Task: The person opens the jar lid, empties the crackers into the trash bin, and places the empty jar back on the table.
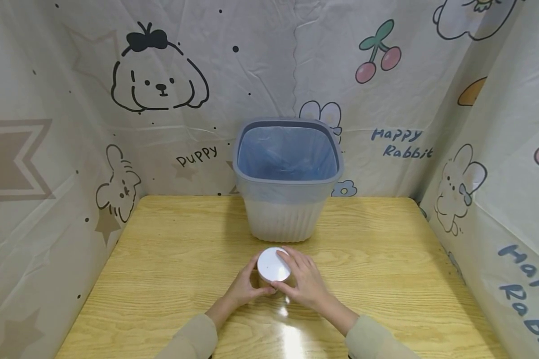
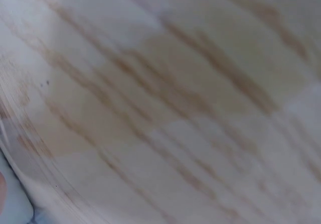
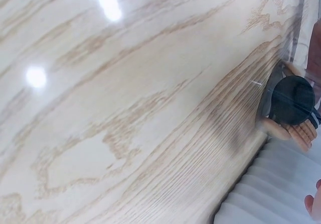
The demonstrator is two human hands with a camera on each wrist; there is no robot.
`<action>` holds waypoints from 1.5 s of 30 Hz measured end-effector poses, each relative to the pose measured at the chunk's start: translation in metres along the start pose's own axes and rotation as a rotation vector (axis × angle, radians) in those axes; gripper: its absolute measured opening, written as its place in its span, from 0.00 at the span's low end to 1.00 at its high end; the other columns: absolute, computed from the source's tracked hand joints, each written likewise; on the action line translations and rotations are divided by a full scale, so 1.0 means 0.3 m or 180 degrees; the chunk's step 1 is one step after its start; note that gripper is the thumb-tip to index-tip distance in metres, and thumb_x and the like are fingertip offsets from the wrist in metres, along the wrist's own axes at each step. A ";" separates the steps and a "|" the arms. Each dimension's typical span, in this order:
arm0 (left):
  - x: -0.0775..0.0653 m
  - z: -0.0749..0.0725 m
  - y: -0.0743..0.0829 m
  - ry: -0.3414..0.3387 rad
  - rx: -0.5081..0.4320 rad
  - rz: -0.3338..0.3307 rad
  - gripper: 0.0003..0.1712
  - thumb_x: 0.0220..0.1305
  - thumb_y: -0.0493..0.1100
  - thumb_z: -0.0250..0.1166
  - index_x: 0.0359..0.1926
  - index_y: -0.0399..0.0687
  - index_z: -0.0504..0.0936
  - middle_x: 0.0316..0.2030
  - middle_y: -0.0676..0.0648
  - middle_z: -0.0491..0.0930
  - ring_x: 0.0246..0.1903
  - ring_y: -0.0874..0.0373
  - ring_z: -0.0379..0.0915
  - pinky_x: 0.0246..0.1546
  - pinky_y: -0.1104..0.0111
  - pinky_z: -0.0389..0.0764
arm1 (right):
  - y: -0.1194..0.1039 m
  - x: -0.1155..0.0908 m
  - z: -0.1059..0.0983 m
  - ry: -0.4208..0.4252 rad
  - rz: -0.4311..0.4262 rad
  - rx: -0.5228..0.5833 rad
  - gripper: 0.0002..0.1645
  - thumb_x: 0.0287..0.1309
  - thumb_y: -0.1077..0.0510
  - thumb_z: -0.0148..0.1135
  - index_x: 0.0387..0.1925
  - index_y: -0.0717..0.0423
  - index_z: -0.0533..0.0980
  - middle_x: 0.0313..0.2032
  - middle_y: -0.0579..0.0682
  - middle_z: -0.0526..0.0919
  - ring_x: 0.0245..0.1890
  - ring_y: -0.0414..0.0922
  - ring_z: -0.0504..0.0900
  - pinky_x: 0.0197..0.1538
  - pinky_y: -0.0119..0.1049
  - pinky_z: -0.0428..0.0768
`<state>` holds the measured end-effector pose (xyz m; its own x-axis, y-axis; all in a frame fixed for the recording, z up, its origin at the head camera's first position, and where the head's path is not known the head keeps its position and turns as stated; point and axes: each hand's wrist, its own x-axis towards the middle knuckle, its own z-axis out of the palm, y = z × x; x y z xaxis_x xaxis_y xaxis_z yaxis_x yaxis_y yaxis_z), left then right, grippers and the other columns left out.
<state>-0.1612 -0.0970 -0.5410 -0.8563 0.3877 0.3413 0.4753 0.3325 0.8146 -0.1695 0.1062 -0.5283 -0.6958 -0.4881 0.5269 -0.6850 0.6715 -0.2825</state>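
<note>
On the table in front of the bin, both hands hold a small round jar with a flat white lid (image 1: 271, 265). My left hand (image 1: 244, 288) grips the jar from the left, thumb at its near side. From the right, my right hand (image 1: 306, 280) grips the lid, its thumb at the near edge and fingers over the far right part. Most of the jar's body is hidden under the lid and behind the fingers. In the right wrist view, fingers (image 3: 305, 133) surround a dark round shape at the right edge; its kind I cannot tell.
A whitish ribbed bin (image 1: 283, 219) with a blue-grey rim and a bluish liner stands just beyond the hands, at the table's back edge. The wood-grain table (image 1: 170, 259) is enclosed at the back and sides by printed cloth (image 1: 260, 65).
</note>
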 end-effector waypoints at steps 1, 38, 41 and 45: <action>0.000 0.000 -0.001 0.0007 0.0002 -0.0002 0.52 0.40 0.36 0.75 0.65 0.36 0.56 0.51 0.38 0.73 0.47 0.48 0.70 0.49 0.50 0.71 | 0.002 0.000 -0.001 -0.0014 -0.0009 0.0021 0.44 0.56 0.27 0.42 0.63 0.52 0.63 0.61 0.54 0.66 0.58 0.52 0.68 0.54 0.54 0.69; -0.002 0.016 -0.060 -0.0028 -0.0230 -0.0095 0.52 0.42 0.42 0.75 0.67 0.46 0.56 0.53 0.42 0.73 0.52 0.51 0.69 0.52 0.52 0.70 | 0.111 0.079 -0.070 -0.0889 -0.0676 0.0345 0.45 0.56 0.26 0.37 0.64 0.50 0.63 0.63 0.54 0.64 0.61 0.52 0.65 0.59 0.56 0.64; -0.007 0.033 -0.113 -0.0026 -0.0259 -0.0174 0.53 0.42 0.47 0.75 0.68 0.57 0.55 0.56 0.47 0.71 0.54 0.55 0.67 0.53 0.54 0.69 | 0.116 0.087 -0.076 -0.0954 -0.0723 0.0366 0.45 0.56 0.25 0.35 0.64 0.49 0.62 0.64 0.52 0.64 0.62 0.51 0.64 0.59 0.56 0.63; -0.005 0.027 -0.089 -0.0031 -0.0281 -0.0149 0.51 0.44 0.43 0.74 0.67 0.52 0.55 0.57 0.43 0.70 0.55 0.52 0.67 0.53 0.52 0.69 | 0.120 0.097 -0.084 -0.1007 -0.0806 0.0374 0.44 0.56 0.25 0.36 0.64 0.49 0.62 0.64 0.51 0.64 0.62 0.50 0.64 0.59 0.57 0.64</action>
<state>-0.1708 -0.0995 -0.5671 -0.8749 0.3820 0.2978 0.4148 0.2735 0.8679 -0.2090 0.1303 -0.5028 -0.5218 -0.7889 0.3245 -0.8501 0.4492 -0.2747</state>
